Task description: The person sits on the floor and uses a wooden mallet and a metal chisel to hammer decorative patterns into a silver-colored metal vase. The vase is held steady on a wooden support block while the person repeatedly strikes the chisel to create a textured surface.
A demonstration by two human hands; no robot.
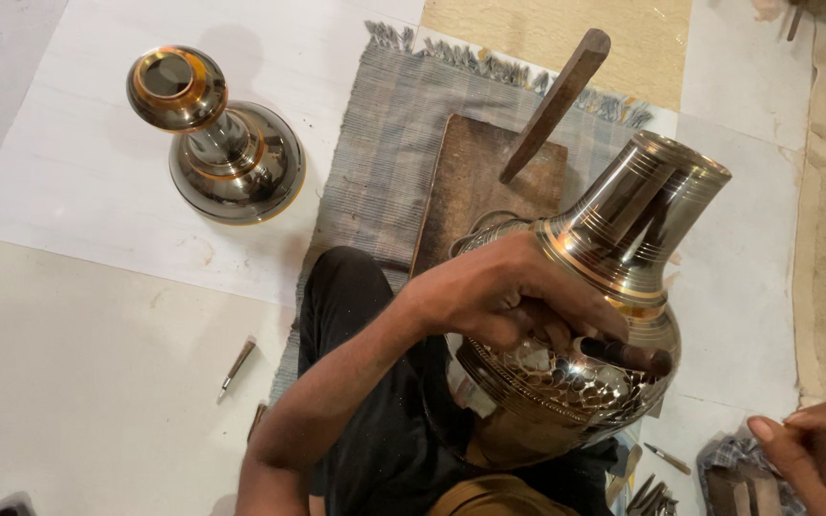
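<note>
Nearest the head camera is the person's left forearm, running up from the bottom edge across a black-clad lap to the left hand [509,296]. That hand is curled down over the shoulder of a large brass vase [590,325], its fingers [566,330] closed round a short dark rod-like tool [623,354] whose tip rests against the patterned band of the vase's belly.

The vase lies tilted in the lap, with its long axis running from the belly at lower left up to the flared mouth at upper right, so the mouth points away from the body and the worked band faces up, directly beneath the left hand.

The right hand [819,444] sits at the lower right corner, well apart from the vase, partly cut off by the frame; its fingers look loosely bent, and I cannot tell whether it holds anything. The left hand is plainly the nearer one.

Beyond the vase, a wooden board [475,186] lies on a grey woven mat [384,162], with a wooden stick [556,100] slanting over it. A second brass vase [222,143] stands upright on the floor [78,363] to the left, where a small chisel [237,365] also lies.
</note>
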